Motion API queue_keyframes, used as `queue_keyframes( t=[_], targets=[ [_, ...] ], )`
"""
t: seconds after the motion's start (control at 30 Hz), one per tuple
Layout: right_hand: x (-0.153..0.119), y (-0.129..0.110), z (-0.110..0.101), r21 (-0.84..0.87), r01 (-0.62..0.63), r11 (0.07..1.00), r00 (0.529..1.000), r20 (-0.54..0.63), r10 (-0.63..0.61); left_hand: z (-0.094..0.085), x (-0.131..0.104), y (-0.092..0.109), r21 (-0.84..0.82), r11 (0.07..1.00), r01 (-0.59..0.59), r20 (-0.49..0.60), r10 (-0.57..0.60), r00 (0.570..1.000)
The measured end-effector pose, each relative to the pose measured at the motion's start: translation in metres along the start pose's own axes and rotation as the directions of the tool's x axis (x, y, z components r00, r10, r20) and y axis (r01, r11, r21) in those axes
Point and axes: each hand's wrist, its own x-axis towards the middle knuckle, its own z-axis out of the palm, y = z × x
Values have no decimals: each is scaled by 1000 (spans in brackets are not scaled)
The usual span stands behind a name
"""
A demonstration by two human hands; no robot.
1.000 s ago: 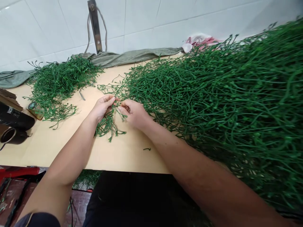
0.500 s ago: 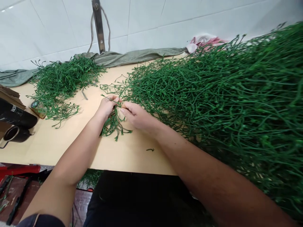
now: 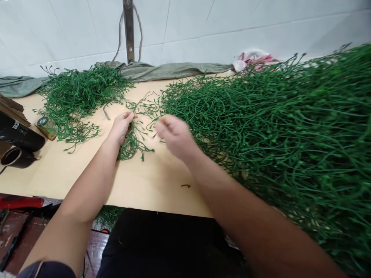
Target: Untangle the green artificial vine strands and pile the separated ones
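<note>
My left hand (image 3: 123, 125) is closed around a small bunch of thin green flower stalks (image 3: 131, 146) with budded tips. The stalks hang down beside the palm and spread over the tan tabletop (image 3: 139, 185). To its right, my right hand (image 3: 175, 135) is raised a little apart, blurred by motion, with fingers curled and pinched together. What it grips, if anything, cannot be made out. A large heap of the same green stalks (image 3: 261, 116) lies just beyond and right of my right hand. A few loose stalks (image 3: 147, 108) lie between the hands and the heap.
A smaller pile of stalks (image 3: 84, 92) lies at the back left. Near the left edge are a black mug (image 3: 24, 159), a dark cylinder (image 3: 19, 131) and a small jar (image 3: 46, 127). Grey-green cloth (image 3: 174, 70) and a pink-white cloth (image 3: 252, 60) line the wall.
My right hand has pulled away from my left hand, to the right and slightly up. My left hand keeps its bunch and has shifted slightly left in view.
</note>
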Motion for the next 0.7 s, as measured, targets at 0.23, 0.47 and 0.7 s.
queue_keyframes(
  t=[0.23, 0.47, 0.7],
  targets=[
    [24, 41, -49, 514, -103, 852, 842, -410, 349, 12, -8, -3, -18, 1000, 3, 125, -1, 992],
    [14, 21, -22, 334, -240, 912, 915, -235, 327, 23, -25, 4, -42, 997, 60, 200, -50, 979],
    [4, 24, 8, -240, -147, 959, 989, -42, 141, 31, -30, 2, -90, 996, 3, 245, 19, 969]
  ],
)
